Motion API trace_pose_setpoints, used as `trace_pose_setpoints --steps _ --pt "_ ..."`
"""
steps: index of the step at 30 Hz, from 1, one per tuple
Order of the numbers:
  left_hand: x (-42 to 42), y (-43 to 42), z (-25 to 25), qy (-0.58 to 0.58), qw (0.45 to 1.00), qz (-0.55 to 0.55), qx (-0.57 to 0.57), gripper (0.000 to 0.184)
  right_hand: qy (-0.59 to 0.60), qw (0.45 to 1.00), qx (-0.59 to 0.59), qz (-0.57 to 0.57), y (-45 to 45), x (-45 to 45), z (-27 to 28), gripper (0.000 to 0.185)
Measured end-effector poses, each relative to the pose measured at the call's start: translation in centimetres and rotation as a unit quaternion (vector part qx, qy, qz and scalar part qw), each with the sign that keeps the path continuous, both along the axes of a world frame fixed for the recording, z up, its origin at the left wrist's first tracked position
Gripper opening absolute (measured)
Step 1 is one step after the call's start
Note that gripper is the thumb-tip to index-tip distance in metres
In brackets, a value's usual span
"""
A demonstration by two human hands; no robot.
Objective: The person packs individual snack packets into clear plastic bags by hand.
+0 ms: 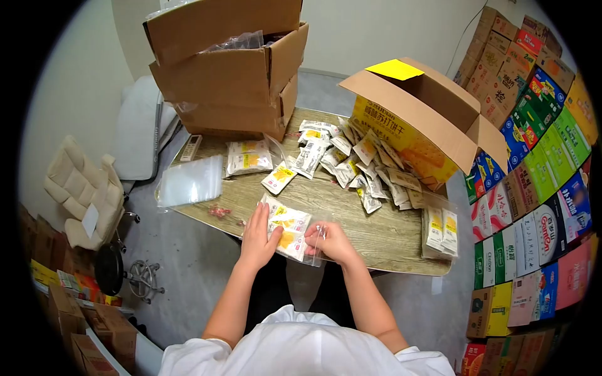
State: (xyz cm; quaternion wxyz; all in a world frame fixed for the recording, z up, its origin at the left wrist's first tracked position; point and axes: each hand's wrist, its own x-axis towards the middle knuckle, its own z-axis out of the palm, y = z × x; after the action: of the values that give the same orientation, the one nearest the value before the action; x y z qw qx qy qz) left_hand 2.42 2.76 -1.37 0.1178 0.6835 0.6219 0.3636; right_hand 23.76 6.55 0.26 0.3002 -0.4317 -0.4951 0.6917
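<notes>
Two white-and-yellow snack packets (288,227) lie at the table's front edge, with a clear plastic bag (318,241) around their right side. My left hand (257,235) rests flat on the packets' left side, fingers stretched out. On the right, my right hand (329,241) pinches the bag's edge between closed fingers. Just beyond is a single loose packet (279,177). A bagged set of packets (249,156) lies behind it to the left. Many loose packets (370,164) are heaped at the centre right.
Flat empty bags (191,180) lie at the table's left, near a small remote-like device (191,148). Tall brown cartons (226,88) stand at the back left. An open yellow carton (407,125) stands at the back right. Another bagged set (440,230) sits at the right edge.
</notes>
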Motion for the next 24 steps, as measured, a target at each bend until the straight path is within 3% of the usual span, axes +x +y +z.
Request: trace_pose_setpoints --steps 3,5,6,8,11,17,21,24 --pt "0.5 -0.4 1.6 0.037 0.999 0.0 -0.026 0.072 0.007 1.0 0.012 0.017 0.1 -0.2 -0.8 0.009" --pt "1.2 -1.0 3.8 0.164 0.984 -0.019 -0.068 0.091 -0.043 0.995 0.053 0.068 0.2 0.0 -0.9 0.015" --pt "1.4 -1.5 4.7 0.164 0.984 -0.021 -0.068 0.091 -0.043 0.995 0.052 0.067 0.2 0.1 -0.9 0.015" --pt "1.6 -2.1 5.8 0.233 0.958 -0.157 -0.058 0.107 -0.007 0.995 0.043 0.092 0.0 0.5 -1.0 0.017" --pt "1.4 -2.6 5.4 0.284 0.934 -0.201 -0.076 0.113 -0.013 0.986 0.082 0.146 0.0 1.3 -1.6 0.02" --pt "1.4 -2.1 3.0 0.29 0.946 -0.143 0.03 0.079 -0.057 0.969 0.188 0.147 -0.7 2.2 0.2 0.025" --pt "1.2 -1.8 2.6 0.266 0.953 -0.133 0.067 0.062 -0.06 0.978 0.159 0.118 -0.8 3.4 0.3 0.024" --pt "0.6 -1.5 2.9 0.233 0.959 -0.136 0.091 0.051 -0.049 0.981 0.187 -0.007 -0.9 4.3 0.9 0.021"
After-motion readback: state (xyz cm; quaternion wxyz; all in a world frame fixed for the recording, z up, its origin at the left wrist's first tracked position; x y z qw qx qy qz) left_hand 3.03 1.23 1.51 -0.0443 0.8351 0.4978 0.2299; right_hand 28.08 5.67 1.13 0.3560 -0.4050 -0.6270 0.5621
